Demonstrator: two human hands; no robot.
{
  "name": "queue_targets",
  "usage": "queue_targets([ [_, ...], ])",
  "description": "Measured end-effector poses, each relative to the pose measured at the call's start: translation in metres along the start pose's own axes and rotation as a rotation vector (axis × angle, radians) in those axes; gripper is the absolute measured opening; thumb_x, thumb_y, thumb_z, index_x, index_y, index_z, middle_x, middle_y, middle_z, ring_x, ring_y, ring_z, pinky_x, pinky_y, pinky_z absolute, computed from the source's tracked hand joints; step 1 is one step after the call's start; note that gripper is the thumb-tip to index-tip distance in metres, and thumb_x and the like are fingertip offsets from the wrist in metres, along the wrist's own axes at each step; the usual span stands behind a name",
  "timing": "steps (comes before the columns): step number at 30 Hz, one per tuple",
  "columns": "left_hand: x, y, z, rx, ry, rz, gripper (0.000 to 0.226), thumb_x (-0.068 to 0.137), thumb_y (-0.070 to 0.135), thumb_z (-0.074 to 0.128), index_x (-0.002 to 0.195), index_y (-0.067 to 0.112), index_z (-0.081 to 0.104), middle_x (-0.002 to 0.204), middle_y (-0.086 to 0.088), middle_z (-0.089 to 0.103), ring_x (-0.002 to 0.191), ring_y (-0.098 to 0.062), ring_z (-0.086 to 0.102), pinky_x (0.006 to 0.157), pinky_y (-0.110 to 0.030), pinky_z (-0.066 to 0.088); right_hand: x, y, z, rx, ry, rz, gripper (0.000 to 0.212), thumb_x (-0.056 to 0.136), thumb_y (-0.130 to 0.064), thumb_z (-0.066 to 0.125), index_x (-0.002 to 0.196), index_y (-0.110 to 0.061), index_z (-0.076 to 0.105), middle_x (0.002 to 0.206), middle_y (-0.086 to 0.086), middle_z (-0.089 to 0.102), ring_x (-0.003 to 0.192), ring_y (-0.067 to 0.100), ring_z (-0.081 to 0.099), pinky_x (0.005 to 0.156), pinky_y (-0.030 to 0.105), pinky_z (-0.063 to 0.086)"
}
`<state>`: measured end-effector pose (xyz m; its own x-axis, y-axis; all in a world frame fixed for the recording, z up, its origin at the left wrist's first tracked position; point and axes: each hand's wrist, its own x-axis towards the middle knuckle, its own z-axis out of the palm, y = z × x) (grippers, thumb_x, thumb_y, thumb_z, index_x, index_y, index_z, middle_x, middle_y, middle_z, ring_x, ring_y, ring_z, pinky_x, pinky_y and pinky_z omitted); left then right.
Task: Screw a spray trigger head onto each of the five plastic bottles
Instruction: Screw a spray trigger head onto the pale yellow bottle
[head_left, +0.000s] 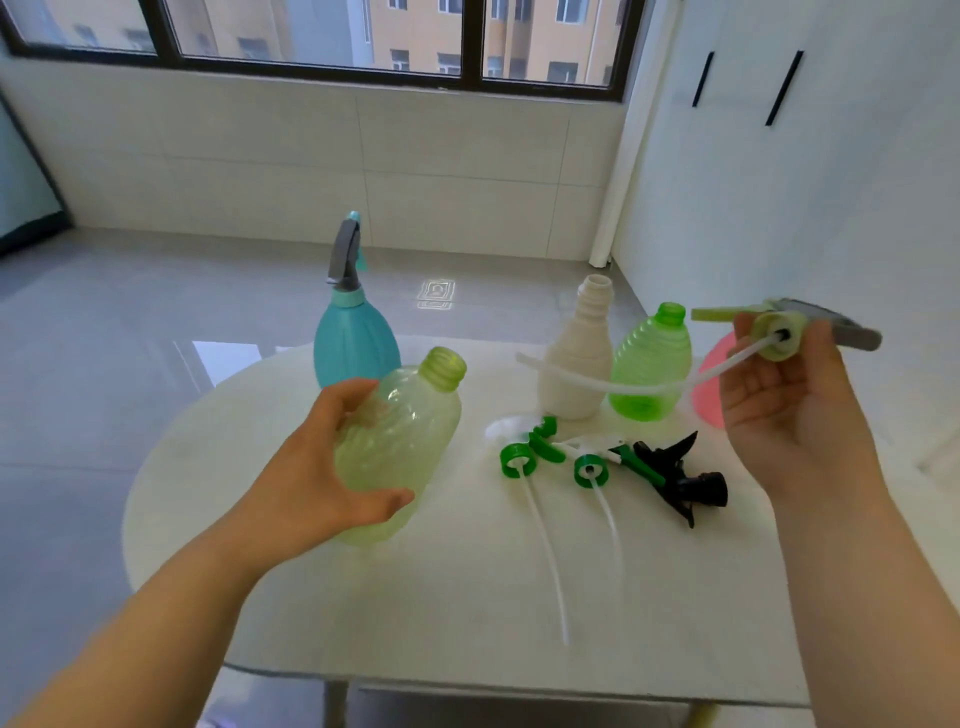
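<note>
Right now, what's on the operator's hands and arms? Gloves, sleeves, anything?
Nothing worn. Left hand and right hand are bare, no gloves. Left forearm and right forearm are uncovered to the frame edge, no sleeve in view. No watch, ring or band shows.

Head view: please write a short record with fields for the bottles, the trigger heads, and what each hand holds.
left hand: grips the pale green bottle, tilted, neck open
right hand: holds a yellow-green trigger head, its tube passing in front of two bottles
finished: teal bottle, grey head fitted
standing, necks open: white bottle, bright green bottle
partly hidden: pink bottle, behind the right hand
on the table: loose trigger heads, green and black, lying together
</note>
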<state>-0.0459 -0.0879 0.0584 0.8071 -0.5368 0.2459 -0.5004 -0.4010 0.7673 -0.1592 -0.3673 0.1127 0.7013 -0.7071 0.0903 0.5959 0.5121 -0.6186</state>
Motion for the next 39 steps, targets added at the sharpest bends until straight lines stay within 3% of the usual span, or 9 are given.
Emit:
queue_targets([
  [4, -0.011, -0.009, -0.002, 0.006, 0.047, 0.011, 0.072, 0.049, 0.030, 0.082, 0.095, 0.058, 0.035, 0.101, 0.034, 0.046, 0.095, 0.013, 0.047, 0.072, -0.002, 0.034, 0.009, 0.001, 0.017, -0.018, -0.020, -0.005, 0.033, 0.064, -0.029, 0.055, 0.094, -0.014, 0.054, 0.060, -0.006, 0.071, 0.066, 0.003, 0.068, 0.056, 0.012, 0.050],
  [9, -0.010, -0.011, -0.003, 0.024, 0.073, 0.061, 0.079, 0.052, 0.017, 0.084, 0.096, 0.061, 0.036, 0.100, 0.038, 0.044, 0.095, 0.030, 0.039, 0.074, 0.003, 0.034, 0.009, 0.012, 0.013, -0.148, 0.057, 0.048, 0.016, 0.088, -0.026, 0.046, 0.083, -0.014, 0.056, 0.056, -0.004, 0.071, 0.058, 0.002, 0.066, 0.054, 0.012, 0.050],
  [13, -0.010, -0.007, 0.000, 0.032, 0.028, 0.073, 0.073, 0.044, 0.035, 0.077, 0.099, 0.060, 0.036, 0.100, 0.038, 0.045, 0.094, 0.030, 0.038, 0.074, 0.008, 0.030, 0.009, 0.016, 0.007, -0.224, 0.077, 0.059, 0.016, 0.089, -0.026, 0.046, 0.078, -0.018, 0.056, 0.054, -0.005, 0.070, 0.056, 0.000, 0.065, 0.056, 0.012, 0.051],
  [17, -0.010, -0.004, 0.001, 0.037, -0.017, 0.054, 0.072, 0.038, 0.047, 0.069, 0.100, 0.061, 0.034, 0.102, 0.038, 0.043, 0.096, 0.025, 0.042, 0.073, 0.005, 0.032, 0.011, 0.015, 0.005, -0.206, 0.069, 0.056, 0.013, 0.087, -0.026, 0.048, 0.083, -0.017, 0.055, 0.055, -0.005, 0.071, 0.058, 0.000, 0.066, 0.056, 0.012, 0.051],
  [22, -0.012, 0.000, 0.007, 0.068, -0.042, 0.071, 0.075, 0.042, 0.039, 0.071, 0.102, 0.061, 0.032, 0.104, 0.038, 0.042, 0.094, 0.005, 0.049, 0.076, -0.004, 0.032, 0.010, 0.019, 0.004, -0.283, 0.044, 0.055, 0.014, 0.089, -0.025, 0.047, 0.081, -0.018, 0.057, 0.056, -0.006, 0.071, 0.056, 0.001, 0.065, 0.054, 0.013, 0.051],
  [30, -0.016, 0.002, 0.015, 0.041, -0.104, 0.020, 0.076, 0.034, 0.058, 0.060, 0.103, 0.067, 0.028, 0.104, 0.040, 0.042, 0.100, 0.025, 0.039, 0.074, 0.003, 0.032, -0.007, 0.028, 0.013, -0.422, -0.183, -0.012, 0.031, 0.090, -0.012, 0.043, 0.073, -0.022, 0.068, 0.068, -0.008, 0.073, 0.061, 0.003, 0.065, 0.060, 0.017, 0.054],
  [33, -0.017, 0.005, 0.020, 0.013, -0.138, 0.014, 0.076, 0.034, 0.059, 0.060, 0.103, 0.067, 0.028, 0.105, 0.039, 0.043, 0.101, 0.024, 0.038, 0.073, 0.005, 0.033, -0.016, 0.036, 0.019, -0.476, -0.271, 0.027, 0.011, 0.072, -0.018, 0.058, 0.074, -0.020, 0.069, 0.074, -0.005, 0.074, 0.059, 0.006, 0.063, 0.061, 0.019, 0.055],
  [35, -0.017, 0.007, 0.024, -0.015, -0.145, 0.014, 0.074, 0.035, 0.059, 0.060, 0.102, 0.065, 0.030, 0.104, 0.038, 0.044, 0.102, 0.022, 0.039, 0.069, 0.004, 0.035, -0.022, 0.046, 0.022, -0.576, -0.321, 0.039, 0.015, 0.060, -0.026, 0.062, 0.073, -0.023, 0.069, 0.074, -0.007, 0.074, 0.061, 0.006, 0.064, 0.064, 0.019, 0.055],
  [39, -0.013, 0.008, 0.029, -0.128, -0.089, -0.016, 0.067, 0.034, 0.055, 0.063, 0.095, 0.060, 0.038, 0.099, 0.032, 0.050, 0.094, 0.026, 0.042, 0.067, 0.008, 0.034, -0.033, 0.076, 0.027, -0.685, -0.418, 0.103, 0.021, 0.077, -0.004, 0.058, 0.078, -0.024, 0.066, 0.075, -0.014, 0.074, 0.073, 0.003, 0.067, 0.065, 0.013, 0.052],
])
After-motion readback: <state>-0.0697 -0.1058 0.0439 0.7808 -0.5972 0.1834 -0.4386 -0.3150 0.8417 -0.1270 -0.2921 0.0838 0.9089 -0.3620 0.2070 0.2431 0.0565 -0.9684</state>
